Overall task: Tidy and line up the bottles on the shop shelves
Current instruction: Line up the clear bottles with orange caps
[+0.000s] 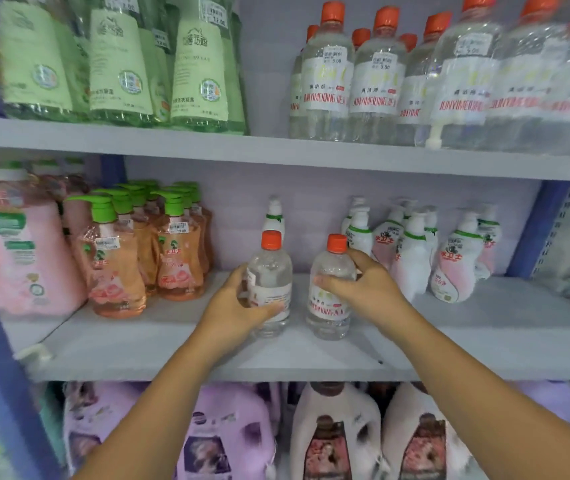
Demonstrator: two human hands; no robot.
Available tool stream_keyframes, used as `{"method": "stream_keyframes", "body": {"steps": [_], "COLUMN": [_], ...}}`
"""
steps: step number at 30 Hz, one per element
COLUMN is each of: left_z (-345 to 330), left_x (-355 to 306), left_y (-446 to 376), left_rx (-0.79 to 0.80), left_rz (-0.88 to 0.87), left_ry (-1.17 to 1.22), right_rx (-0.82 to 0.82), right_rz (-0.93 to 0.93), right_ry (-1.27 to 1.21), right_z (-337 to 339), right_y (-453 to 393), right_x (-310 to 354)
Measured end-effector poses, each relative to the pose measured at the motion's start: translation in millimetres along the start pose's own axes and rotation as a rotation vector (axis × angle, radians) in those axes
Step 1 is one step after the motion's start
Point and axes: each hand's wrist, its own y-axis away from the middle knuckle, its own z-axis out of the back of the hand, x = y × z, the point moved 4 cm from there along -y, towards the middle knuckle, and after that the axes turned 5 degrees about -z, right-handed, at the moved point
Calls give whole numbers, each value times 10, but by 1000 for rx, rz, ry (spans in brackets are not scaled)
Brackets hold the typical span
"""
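While both arms reach in from below, each hand grips one clear bottle on the middle shelf (484,341). Left hand (238,306) wraps the left clear bottle (271,268) from its left side, fingers curled round the lower body, thumb across the label. Orange cap on top; label turned partly away, text side facing left. Right hand (363,285) closes on the right clear bottle (328,306) from the right, fingers over the shoulder just under its orange cap, red lettering on the label facing out. Both bottles upright, standing near each other with a gap between them, toward the front half of the shelf board. Hands apart, one bottle each.

Behind the left bottle: a single white pump bottle (274,216) against the back wall. To the right: a cluster of white-and-pink pump bottles (415,251), some leaning. To the left: orange bottles with green pumps (158,244) in a tight group, then a large pink jug (23,251) at the edge.

Upper shelf (172,140): green-labelled bottles (193,64) at left; a row of matching clear bottles with orange caps (380,74) at right, price stickers on them. Lower level: purple jugs (224,438) and white jugs (335,438). Edges of view blurred.
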Motion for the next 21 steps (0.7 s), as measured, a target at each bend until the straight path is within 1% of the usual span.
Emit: {"method": "stream_keyframes", "body": {"steps": [4, 6, 10, 13, 15, 18, 21], "left_z": [-13, -25, -32, 12, 32, 75, 174], "left_x": [-265, -518, -1355, -2161, -2688, -3297, -3576], "left_y": [366, 675, 1196, 1310, 1287, 1132, 764], "left_rx": [-78, -119, -170, -188, -210, -267, -338], "left_rz": [38, 22, -84, -226, -319, -428, -456], "left_ry": [50, 72, 73, 50, 26, -37, -108], "right_rx": [65, 116, 254, 313, 290, 157, 13], "right_rz": [44, 97, 244, 340, 419, 540, 602], "right_ry": [-32, -54, -72, -95, -98, -64, -52], "right_z": [151, 294, 751, 1176, 1437, 1709, 1847], "right_y": [327, 584, 1088, 1351, 1424, 1326, 1034], "right_x": [86, 216, 700, 1230, 1635, 2212, 2647]}}
